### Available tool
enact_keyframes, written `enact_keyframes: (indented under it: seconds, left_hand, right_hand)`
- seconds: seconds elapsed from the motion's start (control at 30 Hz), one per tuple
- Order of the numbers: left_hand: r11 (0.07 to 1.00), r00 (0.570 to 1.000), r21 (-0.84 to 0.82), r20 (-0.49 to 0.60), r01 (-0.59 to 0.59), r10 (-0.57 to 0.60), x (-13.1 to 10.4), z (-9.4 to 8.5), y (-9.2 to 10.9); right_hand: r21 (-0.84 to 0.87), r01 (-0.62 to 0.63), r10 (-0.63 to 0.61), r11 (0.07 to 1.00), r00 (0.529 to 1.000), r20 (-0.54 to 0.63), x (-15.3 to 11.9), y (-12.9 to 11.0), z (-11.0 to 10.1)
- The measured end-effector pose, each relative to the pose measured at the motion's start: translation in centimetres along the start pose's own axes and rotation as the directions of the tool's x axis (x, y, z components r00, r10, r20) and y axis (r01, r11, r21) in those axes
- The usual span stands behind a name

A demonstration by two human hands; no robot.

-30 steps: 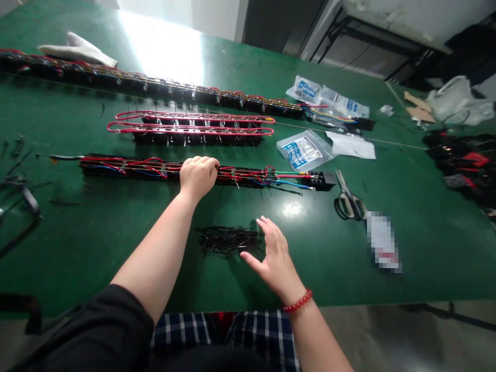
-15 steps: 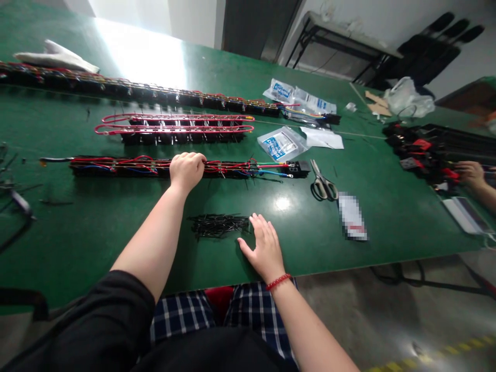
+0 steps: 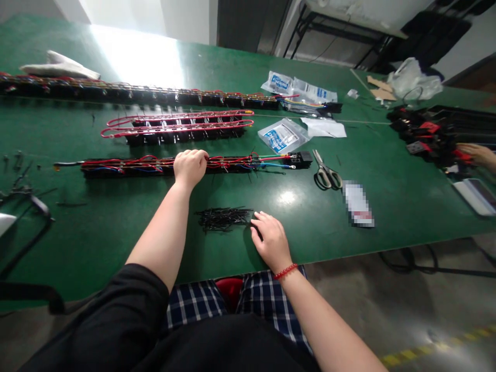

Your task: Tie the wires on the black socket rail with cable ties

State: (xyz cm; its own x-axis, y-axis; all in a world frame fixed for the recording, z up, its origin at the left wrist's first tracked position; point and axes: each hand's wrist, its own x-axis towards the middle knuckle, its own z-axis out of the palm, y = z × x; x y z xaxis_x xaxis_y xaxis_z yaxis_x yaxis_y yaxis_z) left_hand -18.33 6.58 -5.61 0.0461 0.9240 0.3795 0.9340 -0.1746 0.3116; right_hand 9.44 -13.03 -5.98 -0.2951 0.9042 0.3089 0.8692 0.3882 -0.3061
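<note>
Across a green table [image 3: 399, 217] whose far side catches white glare, I see a dark doorway [image 3: 253, 26] at twelve o'clock and a black-framed side table [image 3: 344, 26] at one. The grey floor [image 3: 360, 294] carries a yellow-marked strip [image 3: 411, 355] toward four.

The nearest wired bar [image 3: 151, 168] lies ahead of the seated person, its long axis running nearly nine to three, the three o'clock end a touch farther off. That end carries a black block [image 3: 300, 159]; a dark lead [image 3: 68, 164] points to nine. Two other bars, one looped with red cable [image 3: 182, 125] and one longer [image 3: 155, 95], lie beyond it toward twelve, roughly parallel.

The left hand [image 3: 190, 169] is curled closed over the nearest wired bar, hiding a stretch of it; its fingertips are mostly out of sight. The right hand [image 3: 272, 240] is partly open, thumb apart from the fingers, gripping nothing, just at the three o'clock end of a pile of thin black strips [image 3: 225, 218]. Scissors [image 3: 327, 175] lie toward two.

The longer bar is cut off at nine, a packet [image 3: 358, 204] is pixelated, and another person's hand [image 3: 480, 154] is blurred at the frame's edge.
</note>
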Motion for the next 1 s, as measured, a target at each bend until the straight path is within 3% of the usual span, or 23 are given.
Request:
enact_keyframes:
  seconds: [0.33, 0.7, 1.0]
  left_hand:
    - [1.0, 1.0, -0.01, 0.0, -0.009, 0.009, 0.0, -0.1, 0.0]
    - [0.999, 1.0, -0.028, -0.016, -0.017, 0.016, -0.1, 0.0, -0.1]
    - [1.0, 1.0, -0.028, -0.004, 0.007, -0.007, -0.1, 0.0, 0.0]
  right_hand:
    - [0.065, 0.002, 0.001, 0.998, 0.999, -0.054, 0.1, 0.1, -0.3]
    - [0.084, -0.08, 0.082, 0.993, 0.997, -0.015, 0.9, -0.3, -0.4]
    - [0.095, -0.055, 0.057, 0.994, 0.998, -0.025, 0.9, -0.2, -0.3]
